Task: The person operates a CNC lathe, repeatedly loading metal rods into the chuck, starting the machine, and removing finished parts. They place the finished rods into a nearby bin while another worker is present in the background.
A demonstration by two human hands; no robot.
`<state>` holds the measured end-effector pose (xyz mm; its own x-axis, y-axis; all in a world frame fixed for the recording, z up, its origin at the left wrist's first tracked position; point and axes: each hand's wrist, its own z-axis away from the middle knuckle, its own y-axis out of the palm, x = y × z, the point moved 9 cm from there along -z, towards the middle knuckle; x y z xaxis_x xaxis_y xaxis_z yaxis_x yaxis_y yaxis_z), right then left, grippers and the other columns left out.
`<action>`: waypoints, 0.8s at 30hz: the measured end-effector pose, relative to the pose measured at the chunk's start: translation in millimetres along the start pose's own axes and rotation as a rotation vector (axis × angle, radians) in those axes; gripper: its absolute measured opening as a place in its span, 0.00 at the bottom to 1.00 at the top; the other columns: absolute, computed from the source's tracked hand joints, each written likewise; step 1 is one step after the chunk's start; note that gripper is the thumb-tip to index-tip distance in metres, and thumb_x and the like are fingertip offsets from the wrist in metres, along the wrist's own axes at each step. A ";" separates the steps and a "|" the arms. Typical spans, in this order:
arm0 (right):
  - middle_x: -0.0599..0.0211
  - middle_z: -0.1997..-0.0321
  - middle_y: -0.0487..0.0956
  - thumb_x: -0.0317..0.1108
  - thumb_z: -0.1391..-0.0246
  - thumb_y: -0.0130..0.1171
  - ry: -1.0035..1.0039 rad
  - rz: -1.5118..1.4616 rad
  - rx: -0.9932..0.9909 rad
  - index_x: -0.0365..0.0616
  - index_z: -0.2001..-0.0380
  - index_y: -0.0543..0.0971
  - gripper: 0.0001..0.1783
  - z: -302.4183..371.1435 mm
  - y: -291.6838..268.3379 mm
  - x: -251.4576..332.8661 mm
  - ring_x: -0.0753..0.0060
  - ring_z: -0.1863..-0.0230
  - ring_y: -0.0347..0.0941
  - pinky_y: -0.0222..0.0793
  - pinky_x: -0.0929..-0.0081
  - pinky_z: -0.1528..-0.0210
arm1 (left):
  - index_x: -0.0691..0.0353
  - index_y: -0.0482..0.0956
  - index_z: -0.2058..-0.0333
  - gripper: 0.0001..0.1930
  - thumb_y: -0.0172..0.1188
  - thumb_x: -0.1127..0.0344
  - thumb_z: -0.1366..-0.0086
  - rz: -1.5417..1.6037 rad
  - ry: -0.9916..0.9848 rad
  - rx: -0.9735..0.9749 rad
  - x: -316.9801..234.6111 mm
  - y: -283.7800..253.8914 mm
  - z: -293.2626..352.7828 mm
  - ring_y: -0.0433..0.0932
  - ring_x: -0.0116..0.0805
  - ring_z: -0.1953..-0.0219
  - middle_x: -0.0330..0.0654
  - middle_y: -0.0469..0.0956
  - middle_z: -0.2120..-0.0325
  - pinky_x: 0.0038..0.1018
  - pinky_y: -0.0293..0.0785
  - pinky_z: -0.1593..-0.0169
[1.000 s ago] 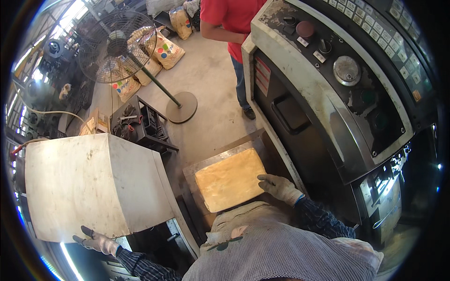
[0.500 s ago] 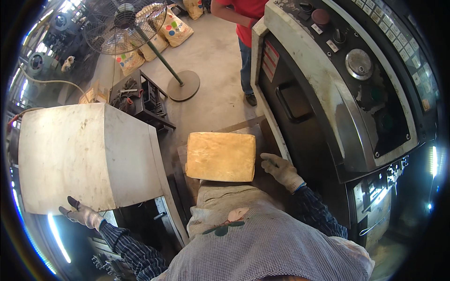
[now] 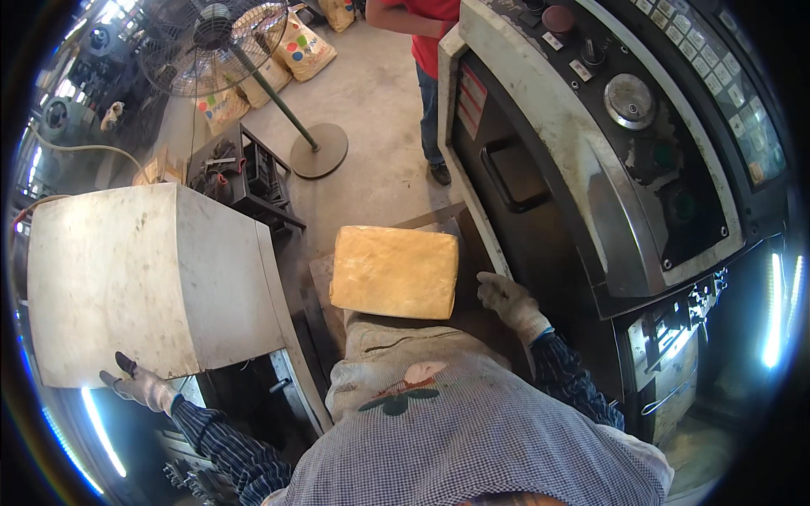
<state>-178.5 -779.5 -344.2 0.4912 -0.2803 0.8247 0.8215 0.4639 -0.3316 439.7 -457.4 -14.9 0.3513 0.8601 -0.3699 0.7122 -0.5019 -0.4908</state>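
My left hand (image 3: pixel 143 390), in a pale glove with dark fingertips, has its thumb and fingers apart. It is at the lower edge of a stained off-white machine cover (image 3: pixel 105 287); I cannot tell whether it presses on it. My right hand (image 3: pixel 513 305), gloved too, hangs beside the dark machine door (image 3: pixel 531 219) with loosely bent fingers and nothing visible in them. Between my hands, just in front of my checked apron (image 3: pixel 456 430), lies a rectangular yellow-tan block (image 3: pixel 395 271) with a wrinkled, wrapped-looking surface. Neither hand touches it.
To the right stands a machine with a control panel (image 3: pixel 650 185). Ahead are a standing fan (image 3: pixel 213 38), its round base (image 3: pixel 319 152), a dark tool cart (image 3: pixel 253 181) and printed sacks (image 3: pixel 304 51). A person in a red shirt (image 3: pixel 426 52) stands beyond the door.
The view has shifted slightly, moving most surroundings left and up in the picture. My right hand's fingers are somewhat more bent. My left hand stays by the off-white cover.
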 end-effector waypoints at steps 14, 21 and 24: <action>0.64 0.55 0.83 0.45 0.31 0.58 0.027 -0.216 -0.014 0.39 0.40 0.76 0.25 -4.5 3.8 18.4 0.77 0.58 0.77 0.74 0.75 0.51 | 0.73 0.62 0.34 0.37 0.59 0.48 0.28 -0.034 0.096 -0.100 20.0 10.7 -7.3 0.65 0.53 0.32 0.60 0.66 0.35 0.39 0.65 0.30; 0.62 0.54 0.84 0.41 0.32 0.58 -0.012 -0.217 -0.087 0.40 0.39 0.76 0.23 3.9 -7.8 13.8 0.75 0.57 0.79 0.76 0.73 0.51 | 0.75 0.64 0.36 0.36 0.59 0.48 0.28 -0.028 0.059 -0.131 27.2 11.2 -6.8 0.68 0.53 0.34 0.61 0.68 0.36 0.38 0.67 0.31; 0.62 0.54 0.84 0.39 0.33 0.59 -0.021 -0.187 -0.122 0.41 0.39 0.76 0.23 5.3 -14.4 3.8 0.74 0.56 0.80 0.76 0.73 0.51 | 0.75 0.64 0.36 0.35 0.58 0.49 0.28 -0.047 0.105 -0.138 33.1 13.0 -6.4 0.68 0.53 0.34 0.61 0.68 0.36 0.38 0.67 0.31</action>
<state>-190.0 -782.7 -333.9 0.3217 -0.3335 0.8862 0.9274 0.2996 -0.2239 464.5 -434.8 -28.4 0.3722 0.8906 -0.2614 0.8035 -0.4502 -0.3896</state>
